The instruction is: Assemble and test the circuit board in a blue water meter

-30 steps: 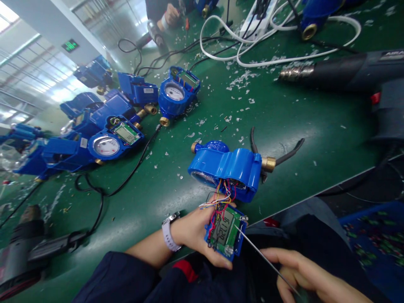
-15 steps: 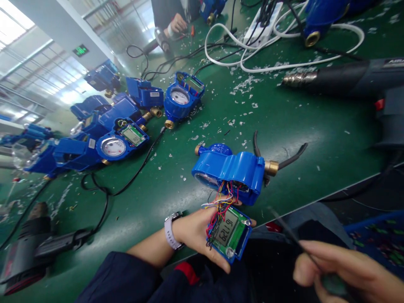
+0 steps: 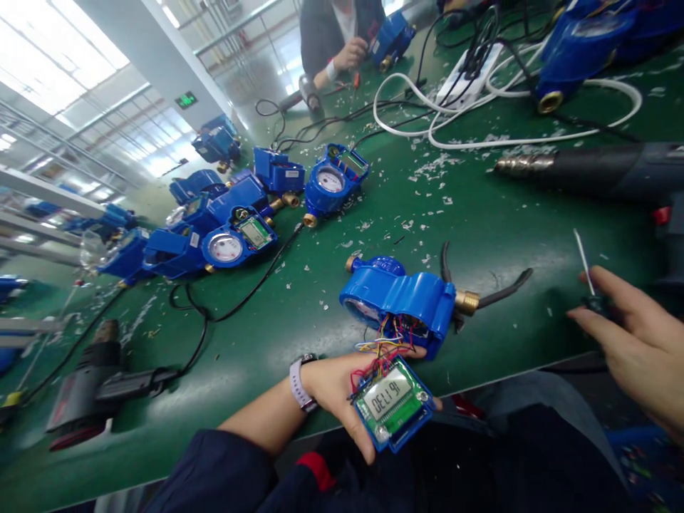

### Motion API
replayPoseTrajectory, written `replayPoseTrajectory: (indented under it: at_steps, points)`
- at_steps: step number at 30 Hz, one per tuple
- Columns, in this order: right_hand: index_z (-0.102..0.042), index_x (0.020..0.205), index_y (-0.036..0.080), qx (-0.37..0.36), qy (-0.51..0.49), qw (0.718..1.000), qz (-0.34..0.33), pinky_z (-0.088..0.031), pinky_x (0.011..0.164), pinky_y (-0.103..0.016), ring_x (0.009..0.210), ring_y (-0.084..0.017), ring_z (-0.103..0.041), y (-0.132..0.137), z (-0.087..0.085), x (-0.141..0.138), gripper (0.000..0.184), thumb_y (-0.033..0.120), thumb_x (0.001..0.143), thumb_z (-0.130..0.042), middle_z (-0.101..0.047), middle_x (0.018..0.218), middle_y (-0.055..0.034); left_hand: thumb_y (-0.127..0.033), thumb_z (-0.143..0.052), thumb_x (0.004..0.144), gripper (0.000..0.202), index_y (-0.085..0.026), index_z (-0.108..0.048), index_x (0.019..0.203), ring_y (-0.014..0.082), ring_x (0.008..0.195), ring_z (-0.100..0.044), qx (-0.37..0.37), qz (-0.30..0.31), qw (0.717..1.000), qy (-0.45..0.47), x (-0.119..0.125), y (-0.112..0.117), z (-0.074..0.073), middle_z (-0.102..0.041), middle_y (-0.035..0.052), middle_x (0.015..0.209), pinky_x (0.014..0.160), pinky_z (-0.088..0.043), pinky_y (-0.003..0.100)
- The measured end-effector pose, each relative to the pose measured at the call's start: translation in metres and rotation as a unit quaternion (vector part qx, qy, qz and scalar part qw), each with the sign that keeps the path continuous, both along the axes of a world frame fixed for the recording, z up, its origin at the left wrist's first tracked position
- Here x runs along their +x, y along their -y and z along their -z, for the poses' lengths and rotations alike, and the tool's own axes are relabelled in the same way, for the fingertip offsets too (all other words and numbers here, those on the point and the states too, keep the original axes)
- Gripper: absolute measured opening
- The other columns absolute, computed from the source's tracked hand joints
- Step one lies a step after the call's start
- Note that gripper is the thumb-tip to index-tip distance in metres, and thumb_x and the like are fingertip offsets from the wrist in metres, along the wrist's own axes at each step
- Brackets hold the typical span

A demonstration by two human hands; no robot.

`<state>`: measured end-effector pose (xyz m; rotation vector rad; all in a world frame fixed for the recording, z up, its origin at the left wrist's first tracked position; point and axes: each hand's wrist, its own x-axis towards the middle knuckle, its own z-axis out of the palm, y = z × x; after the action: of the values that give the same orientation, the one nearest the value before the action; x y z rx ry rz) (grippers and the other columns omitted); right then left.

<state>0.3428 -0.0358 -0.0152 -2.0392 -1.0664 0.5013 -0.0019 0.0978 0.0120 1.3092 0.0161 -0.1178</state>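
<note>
My left hand (image 3: 342, 395) cradles a blue-framed display board (image 3: 394, 406) at the table's near edge; its screen shows digits. Coloured wires (image 3: 382, 345) run from the board into a blue water meter body (image 3: 398, 299) lying face down on the green table (image 3: 481, 221). A brass fitting sticks out of the meter's right end. My right hand (image 3: 635, 342) is at the right over the table edge, fingers pinched on a thin screwdriver (image 3: 585, 267) whose shaft points up and away.
A heat gun (image 3: 593, 171) lies at the right, another (image 3: 90, 392) at the near left. Several blue meters (image 3: 235, 214) are grouped at the left. White cable (image 3: 507, 107) and a power strip lie at the back. A person's hand (image 3: 347, 53) works across the table. Black pliers (image 3: 496, 288) lie behind the meter.
My right hand has lifted the screwdriver away from the display board and swung it up to the right over the table. The left hand has turned the board slightly.
</note>
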Motion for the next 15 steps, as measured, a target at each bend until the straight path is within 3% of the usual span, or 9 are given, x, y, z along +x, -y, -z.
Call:
replayPoseTrajectory:
  at_steps: [3,6,8,10,12,15]
  points:
    - [-0.043,0.138,0.027,-0.047,0.048,0.997,0.030,-0.025,0.112,-0.061,0.132,-0.042,-0.037,-0.030,-0.013,0.007,0.074,0.067,0.076,-0.040,-0.040,0.147,-0.0053,-0.038,-0.089,0.056,0.123,-0.024,-0.012,0.150,0.0272,0.129,-0.052,-0.025,-0.013,1.000,-0.006,0.000,0.005,-0.005,-0.057,0.0162,0.136,0.115,-0.027,0.041]
    - [-0.047,0.133,0.022,0.017,0.131,0.991,-0.013,-0.025,0.112,-0.062,0.133,-0.043,-0.034,-0.040,-0.036,-0.007,0.075,0.072,0.078,-0.035,-0.042,0.144,-0.0101,-0.041,-0.088,0.058,0.118,-0.023,-0.015,0.150,0.0267,0.127,-0.054,0.001,-0.060,0.998,-0.017,0.004,0.009,-0.019,-0.058,0.0159,0.135,0.113,-0.032,0.041]
    - [-0.047,0.136,0.025,0.086,0.154,0.984,-0.027,-0.032,0.110,-0.058,0.131,-0.038,-0.040,-0.032,-0.055,-0.031,0.061,0.062,0.087,-0.041,-0.043,0.143,-0.0079,-0.042,-0.086,0.061,0.113,-0.020,-0.019,0.150,0.0269,0.124,-0.057,0.039,-0.087,0.995,-0.022,0.009,0.011,-0.029,-0.060,0.0161,0.132,0.113,-0.032,0.041]
    - [-0.049,0.135,0.026,0.164,0.162,0.967,-0.105,-0.041,0.104,-0.054,0.118,-0.034,-0.053,-0.017,-0.069,-0.058,0.051,0.050,0.090,-0.050,-0.051,0.135,-0.0082,-0.043,-0.086,0.059,0.103,-0.016,-0.034,0.144,0.0283,0.124,-0.056,0.098,-0.115,0.988,-0.016,0.014,0.014,-0.037,-0.063,0.0154,0.127,0.115,-0.027,0.041]
    - [-0.045,0.136,0.024,0.164,0.136,0.951,-0.225,-0.047,0.099,-0.046,0.115,-0.030,-0.056,-0.002,-0.073,-0.084,0.046,0.040,0.094,-0.053,-0.056,0.127,-0.0101,-0.045,-0.088,0.054,0.099,-0.014,-0.044,0.137,0.0301,0.124,-0.054,0.144,-0.152,0.978,-0.010,0.020,0.019,-0.041,-0.066,0.0139,0.121,0.118,-0.022,0.043]
    - [-0.040,0.137,0.020,0.173,0.130,0.928,-0.303,-0.053,0.092,-0.040,0.111,-0.030,-0.059,0.012,-0.066,-0.107,0.058,0.052,0.091,-0.056,-0.056,0.125,-0.0137,-0.045,-0.089,0.053,0.111,-0.016,-0.032,0.144,0.0303,0.123,-0.055,0.111,-0.220,0.969,0.002,0.029,0.029,-0.041,-0.063,0.0142,0.124,0.115,-0.027,0.046]
